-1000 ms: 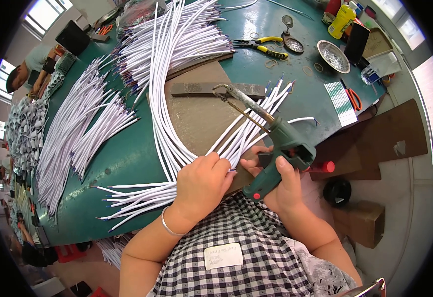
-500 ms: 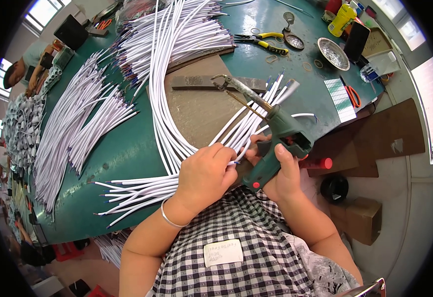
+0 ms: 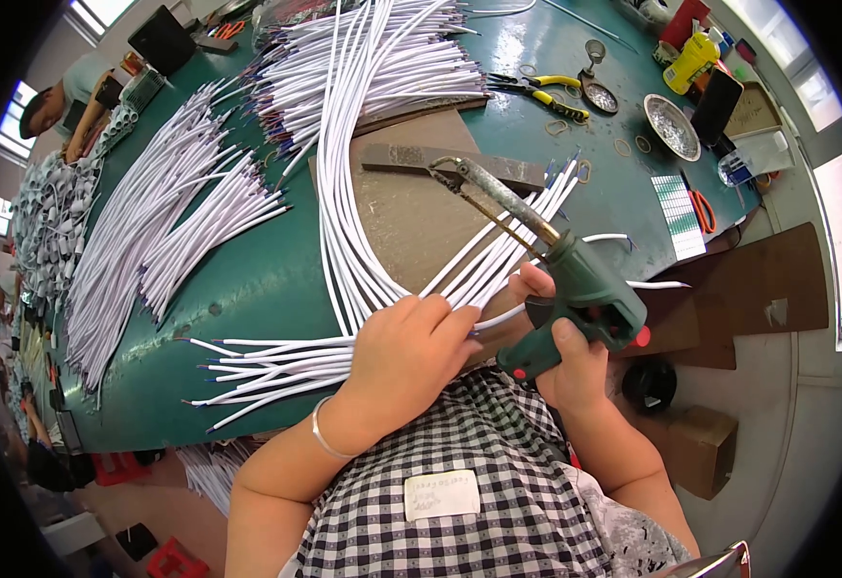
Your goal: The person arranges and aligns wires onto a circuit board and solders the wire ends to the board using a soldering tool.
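My left hand [image 3: 406,352] is closed round a bundle of white cables [image 3: 351,241], whose stripped ends fan out to the left of the wrist. Blue wire tips show near its fingertips. In my right hand [image 3: 580,361] is a dark green soldering gun [image 3: 584,275], gripped by the handle with a finger raised beside the trigger. Its metal barrel and thin brass-coloured feed tube slant up and left, over the brown board [image 3: 406,207] and a grey metal bar [image 3: 450,164]. More white cable ends reach out to the right, under and past the gun.
Large piles of white cables [image 3: 373,72] and loose cables [image 3: 151,231] cover the green table. At the back right are yellow-handled pliers [image 3: 546,91], a metal bowl [image 3: 673,127], a yellow bottle [image 3: 690,64] and orange scissors [image 3: 702,210]. Another person [image 3: 74,101] works at far left.
The soldering gun has moved right and away from my left hand, and a right-hand finger has lifted. The whole scene has shifted a little to the right in view. My left hand keeps its hold.
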### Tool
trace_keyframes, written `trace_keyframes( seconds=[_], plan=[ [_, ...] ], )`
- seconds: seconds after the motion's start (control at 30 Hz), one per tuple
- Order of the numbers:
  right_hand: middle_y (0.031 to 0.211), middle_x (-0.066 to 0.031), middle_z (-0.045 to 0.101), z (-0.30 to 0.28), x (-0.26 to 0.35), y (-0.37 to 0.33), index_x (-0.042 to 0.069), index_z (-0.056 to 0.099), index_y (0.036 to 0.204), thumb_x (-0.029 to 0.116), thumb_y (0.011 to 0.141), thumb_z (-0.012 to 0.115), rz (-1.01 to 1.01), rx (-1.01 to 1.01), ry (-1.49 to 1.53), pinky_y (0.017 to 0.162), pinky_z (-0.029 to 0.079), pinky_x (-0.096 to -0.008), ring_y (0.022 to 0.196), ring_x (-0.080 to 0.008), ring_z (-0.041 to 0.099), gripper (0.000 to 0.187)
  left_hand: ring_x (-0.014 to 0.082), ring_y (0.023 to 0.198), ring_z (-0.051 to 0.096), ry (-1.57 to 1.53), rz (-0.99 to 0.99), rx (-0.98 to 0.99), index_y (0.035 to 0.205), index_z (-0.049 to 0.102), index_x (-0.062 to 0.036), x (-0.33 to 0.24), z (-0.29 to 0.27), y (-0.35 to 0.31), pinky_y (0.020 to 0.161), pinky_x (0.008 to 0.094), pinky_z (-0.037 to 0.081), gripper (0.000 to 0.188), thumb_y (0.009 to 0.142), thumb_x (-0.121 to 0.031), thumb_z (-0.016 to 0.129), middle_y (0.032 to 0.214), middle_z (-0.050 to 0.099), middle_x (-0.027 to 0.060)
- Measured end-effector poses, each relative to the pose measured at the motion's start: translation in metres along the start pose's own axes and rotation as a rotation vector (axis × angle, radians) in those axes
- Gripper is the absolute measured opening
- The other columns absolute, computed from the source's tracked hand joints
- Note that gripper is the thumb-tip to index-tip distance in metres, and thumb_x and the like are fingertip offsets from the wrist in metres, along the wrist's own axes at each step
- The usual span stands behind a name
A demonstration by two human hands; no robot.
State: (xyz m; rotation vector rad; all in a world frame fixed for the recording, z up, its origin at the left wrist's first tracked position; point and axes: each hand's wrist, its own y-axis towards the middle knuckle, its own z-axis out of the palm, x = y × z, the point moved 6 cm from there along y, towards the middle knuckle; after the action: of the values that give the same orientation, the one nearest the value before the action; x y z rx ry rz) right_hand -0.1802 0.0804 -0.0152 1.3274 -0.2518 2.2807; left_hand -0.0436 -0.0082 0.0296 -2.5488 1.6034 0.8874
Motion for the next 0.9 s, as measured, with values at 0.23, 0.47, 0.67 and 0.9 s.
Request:
trace_keyframes(
  seconds=[0.23,0.47,0.67,0.9],
  plan=[
    [0.137,-0.0215,0.048,-0.005,-0.002,-0.002,0.001,0.036,0.139,0.025,0.084,0.067,0.053,-0.041,-0.009,0.111,0.032,-0.0485,0.129,-0.034,0.045,0.068,0.0202,0.068,0.056,0.062,0.08,-0.087,0.092,0.066,-0.0118,0.007,-0.002,-0.017,0.056,0.0331,0.045,0.028,0.065,-0.015,0.075,0.08,0.057,0.0017],
    [0.136,-0.0218,0.048,0.001,0.006,0.0,-0.001,0.035,0.14,0.026,0.084,0.068,0.089,-0.013,-0.047,0.11,0.033,-0.0479,0.128,-0.034,0.046,0.07,0.016,0.066,0.055,0.086,0.155,-0.122,0.092,0.068,-0.0123,0.005,0.004,-0.018,0.052,0.0298,0.044,0.022,0.071,-0.014,0.066,0.08,0.057,-0.0011],
    [0.135,-0.0208,0.05,0.01,0.014,0.002,-0.001,0.038,0.138,0.019,0.085,0.066,0.071,0.02,-0.006,0.109,0.035,-0.0456,0.126,-0.0331,0.049,0.063,0.0146,0.065,0.053,0.167,0.214,-0.104,0.09,0.069,-0.0123,0.001,0.007,-0.02,0.052,0.0286,0.043,0.02,0.071,-0.015,0.066,0.082,0.058,-0.002],
    [0.138,-0.0226,0.046,0.006,0.01,-0.016,0.004,0.031,0.143,0.022,0.086,0.064,0.11,-0.067,-0.047,0.108,0.034,-0.0521,0.127,-0.0382,0.046,0.068,0.0146,0.066,0.053,0.192,0.171,-0.138,0.086,0.067,-0.0116,0.0,0.009,-0.019,0.052,0.0292,0.042,0.015,0.072,-0.014,0.066,0.081,0.057,-0.0022]
  ],
)
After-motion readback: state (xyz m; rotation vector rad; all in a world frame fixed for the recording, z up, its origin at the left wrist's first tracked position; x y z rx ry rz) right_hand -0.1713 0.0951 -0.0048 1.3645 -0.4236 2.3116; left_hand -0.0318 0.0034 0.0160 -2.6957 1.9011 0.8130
